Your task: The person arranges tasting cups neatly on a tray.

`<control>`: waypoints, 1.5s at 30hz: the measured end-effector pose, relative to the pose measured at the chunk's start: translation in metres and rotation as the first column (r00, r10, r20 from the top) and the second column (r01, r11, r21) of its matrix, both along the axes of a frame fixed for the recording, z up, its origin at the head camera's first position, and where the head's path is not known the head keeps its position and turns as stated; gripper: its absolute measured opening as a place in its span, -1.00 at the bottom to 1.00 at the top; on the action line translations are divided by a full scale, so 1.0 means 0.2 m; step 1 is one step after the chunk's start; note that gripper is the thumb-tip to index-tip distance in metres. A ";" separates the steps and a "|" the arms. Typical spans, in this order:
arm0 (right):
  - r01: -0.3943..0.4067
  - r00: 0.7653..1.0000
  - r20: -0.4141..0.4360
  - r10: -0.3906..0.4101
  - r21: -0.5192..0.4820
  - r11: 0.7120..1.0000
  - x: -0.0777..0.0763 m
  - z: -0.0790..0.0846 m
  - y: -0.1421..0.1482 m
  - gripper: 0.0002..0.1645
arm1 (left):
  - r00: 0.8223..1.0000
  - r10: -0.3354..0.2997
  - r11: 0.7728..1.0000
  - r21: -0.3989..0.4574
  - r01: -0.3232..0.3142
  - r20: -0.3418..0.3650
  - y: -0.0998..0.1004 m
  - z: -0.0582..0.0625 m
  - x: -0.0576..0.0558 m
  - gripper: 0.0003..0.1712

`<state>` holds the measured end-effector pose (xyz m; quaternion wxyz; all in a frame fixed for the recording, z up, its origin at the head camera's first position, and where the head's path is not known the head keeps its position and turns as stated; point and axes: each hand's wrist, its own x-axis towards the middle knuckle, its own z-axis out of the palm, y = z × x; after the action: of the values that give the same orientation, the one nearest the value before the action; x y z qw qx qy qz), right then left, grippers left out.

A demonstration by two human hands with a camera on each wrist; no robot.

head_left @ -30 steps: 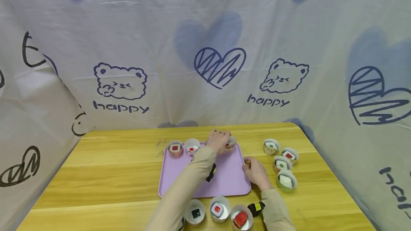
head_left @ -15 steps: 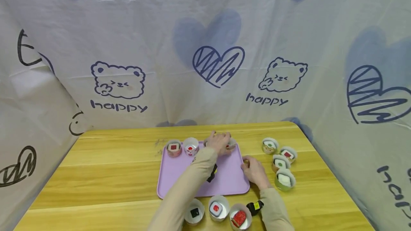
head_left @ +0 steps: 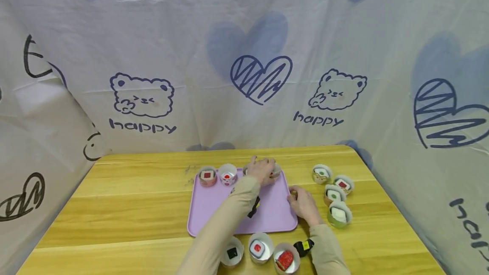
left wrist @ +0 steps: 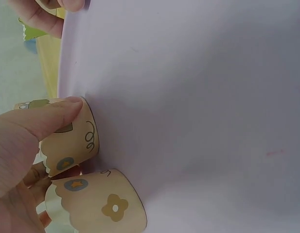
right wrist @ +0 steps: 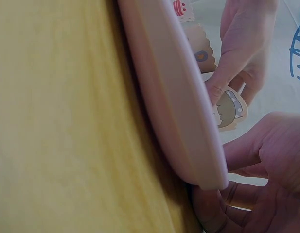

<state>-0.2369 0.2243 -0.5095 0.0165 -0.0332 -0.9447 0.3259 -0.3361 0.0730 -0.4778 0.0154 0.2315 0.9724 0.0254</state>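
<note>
On the tray's far right corner, my left hand (head_left: 261, 171) holds a beige paper baking cup (left wrist: 81, 143). The thumb lies along its side, and fingers show behind, partly hidden by the cups. Beside it stands a second beige cup (left wrist: 101, 204) with a brown flower print. At the right edge of the lilac tray (head_left: 273, 209), my right hand (head_left: 303, 205) grips the rim. In the right wrist view its thumb is against the upper rim and its fingers curl below. Two pink cups (head_left: 207, 176) stand at the tray's far left, holding small sushi-like pieces.
Several filled paper cups (head_left: 338, 214) are clustered on the wooden table (head_left: 126, 207) right of the tray. More cups (head_left: 260, 248) stand in a row at the near side, below the forearms. A printed white cloth (head_left: 202, 109) hangs behind the table.
</note>
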 end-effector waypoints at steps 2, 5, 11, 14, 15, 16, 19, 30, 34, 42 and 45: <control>0.001 1.000 0.006 -0.001 -0.004 1.000 0.00 0.00 0.00 -0.58 | 1.000 0.001 1.000 0.007 -0.001 0.002 0.00 0.00 0.00 -0.20; -0.001 1.000 0.007 0.001 -0.004 1.000 0.00 0.00 0.00 -0.58 | 1.000 -0.001 1.000 0.026 0.001 -0.007 -0.01 0.00 0.00 -0.13; 0.005 1.000 0.002 -0.005 -0.009 1.000 0.00 0.01 -0.01 -0.58 | 1.000 -0.021 0.997 0.078 0.021 -0.009 -0.04 0.05 0.03 -0.05; 0.004 1.000 0.009 -0.004 -0.010 1.000 0.00 0.01 -0.01 -0.58 | 0.999 -0.030 0.992 0.125 0.028 0.015 -0.08 0.07 0.07 0.01; 0.002 1.000 0.013 -0.002 -0.010 1.000 0.00 0.01 0.00 -0.57 | 0.999 -0.037 0.987 0.155 0.032 0.025 -0.09 0.08 0.09 0.03; 0.002 1.000 0.019 -0.002 -0.011 1.000 0.00 0.01 -0.01 -0.57 | 0.998 -0.046 0.981 0.192 0.038 0.035 -0.11 0.09 0.10 0.06; 0.000 1.000 0.024 0.000 -0.012 1.000 0.01 0.01 -0.01 -0.57 | 0.995 -0.081 0.951 0.304 0.058 0.064 -0.19 0.12 0.17 0.09; -0.011 1.000 0.021 0.011 -0.025 1.000 0.01 0.01 -0.01 -0.55 | 0.994 -0.102 0.774 0.626 0.098 -0.030 -0.55 0.17 0.38 -0.35; -0.013 1.000 0.022 0.014 -0.026 1.000 0.01 0.00 -0.01 -0.55 | 0.997 0.000 0.732 0.680 0.049 -0.071 -0.72 0.15 0.45 -0.57; -0.020 1.000 0.023 0.021 -0.026 0.999 0.02 0.02 -0.01 -0.54 | 0.947 0.309 0.682 0.672 -0.288 0.092 -1.04 0.07 0.54 -0.81; -0.022 1.000 0.021 0.023 -0.022 0.999 0.01 0.01 -0.01 -0.54 | 0.922 0.371 0.710 0.606 -0.360 0.114 -1.11 0.03 0.57 -0.82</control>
<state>-0.2341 0.2223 -0.5071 0.0023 -0.0262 -0.9414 0.3361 -0.2213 -0.1485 -0.4714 -0.0740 0.0270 0.9366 0.3415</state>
